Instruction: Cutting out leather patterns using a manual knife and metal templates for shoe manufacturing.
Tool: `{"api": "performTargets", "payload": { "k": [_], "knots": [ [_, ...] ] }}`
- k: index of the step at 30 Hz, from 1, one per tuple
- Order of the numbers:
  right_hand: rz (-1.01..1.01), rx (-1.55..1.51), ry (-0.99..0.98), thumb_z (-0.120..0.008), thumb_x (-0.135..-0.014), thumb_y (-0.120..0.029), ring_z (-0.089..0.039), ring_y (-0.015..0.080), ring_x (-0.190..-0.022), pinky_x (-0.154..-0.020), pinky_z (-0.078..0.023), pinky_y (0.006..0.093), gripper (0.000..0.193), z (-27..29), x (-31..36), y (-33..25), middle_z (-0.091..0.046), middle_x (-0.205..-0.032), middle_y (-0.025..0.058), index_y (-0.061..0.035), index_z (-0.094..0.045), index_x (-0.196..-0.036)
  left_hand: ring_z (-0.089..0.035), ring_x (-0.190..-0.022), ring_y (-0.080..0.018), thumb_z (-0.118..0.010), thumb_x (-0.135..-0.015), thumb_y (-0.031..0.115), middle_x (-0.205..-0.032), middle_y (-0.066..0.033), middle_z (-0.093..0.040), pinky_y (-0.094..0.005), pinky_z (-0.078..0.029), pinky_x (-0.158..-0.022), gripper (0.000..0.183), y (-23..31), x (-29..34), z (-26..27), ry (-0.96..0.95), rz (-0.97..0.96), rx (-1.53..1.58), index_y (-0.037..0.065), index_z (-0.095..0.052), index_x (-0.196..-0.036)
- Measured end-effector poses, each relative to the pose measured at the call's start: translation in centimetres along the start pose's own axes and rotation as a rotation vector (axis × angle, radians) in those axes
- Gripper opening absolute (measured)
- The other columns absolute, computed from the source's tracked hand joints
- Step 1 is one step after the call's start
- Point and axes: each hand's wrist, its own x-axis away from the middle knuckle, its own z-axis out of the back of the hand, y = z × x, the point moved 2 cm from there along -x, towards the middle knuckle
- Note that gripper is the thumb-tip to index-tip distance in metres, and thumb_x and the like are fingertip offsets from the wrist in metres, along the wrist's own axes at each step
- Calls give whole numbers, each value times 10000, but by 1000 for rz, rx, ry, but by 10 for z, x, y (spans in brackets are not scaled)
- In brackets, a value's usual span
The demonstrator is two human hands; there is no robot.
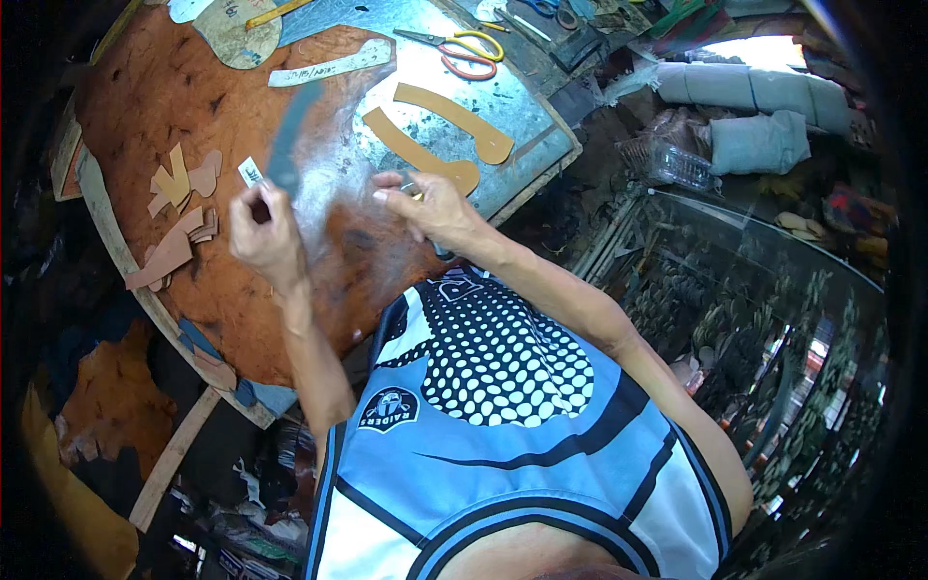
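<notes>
My left hand (267,237) is closed in a pinch over the brown leather hide (338,261). From its fingertips rises a curved grey-green strip (288,135), blurred by motion, with a small white piece (249,171) carrying dark marks beside it. To the right, my right hand (430,208) has its fingers curled round a small tool, mostly hidden; a bit of metal shows by the fingertips and a dark end (443,253) below the palm. Just beyond that hand lie two curved tan leather pieces (454,121) with rounded ends.
Red-and-yellow-handled scissors (469,53) and a white curved template (331,64) lie at the far side. Small leather cutouts (174,246) cluster on the left. A metal sheet (527,121) covers the table's right part. Wrapped bundles (759,145) stand off the table at right.
</notes>
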Motion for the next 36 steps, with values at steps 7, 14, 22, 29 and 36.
{"api": "performTargets", "payload": {
  "k": [7, 14, 22, 29, 36],
  "knots": [
    [-41, -61, 103, -597, -947, -191, -499, 38, -557, -482, -404, 224, 292, 37, 16, 7, -622, -727, -16, -10, -641, -1172, -645, -756, -145, -577, -986, 156, -884, -72, -631, -257, -569, -632, 140, 37, 129, -62, -180, 991, 944, 16, -573, -1001],
    [-71, 133, 172, -577, -942, -127, -491, 23, -587, -513, -402, 208, 241, 99, 19, 14, -641, -794, -21, -6, -677, -1125, -658, -698, -129, -583, -980, 135, -850, -89, -664, -223, -525, -580, 139, 60, 169, -102, -611, 1001, 839, -3, -590, -1000],
    [119, 353, 88, -592, -912, -104, -648, 151, -739, -684, -503, 304, 245, 109, 2, 25, -721, -886, 68, 8, -690, -1107, -622, -651, -92, -612, -964, 152, -796, -59, -670, -211, -486, -553, 160, 62, 171, -109, -731, 903, 598, -8, -631, -957],
    [51, 609, -28, -591, -892, -170, -653, 217, -695, -674, -492, 354, 267, 111, -41, 47, -675, -727, 128, -36, -715, -1088, -638, -1006, -313, -758, -814, 230, -1094, -154, -676, -417, -509, -875, 347, 8, 67, -98, -502, -275, -163, 34, -677, -1089],
    [-28, 658, -12, -581, -888, -137, -661, 279, -710, -686, -499, 386, 263, 101, -45, 37, -665, -741, 158, -48, -715, -1097, -268, -1420, -412, -668, -777, 639, -1498, -148, -408, -603, -203, -1143, 715, -43, 40, -125, -790, -394, -373, 179, -607, -1320]
  ]
}}
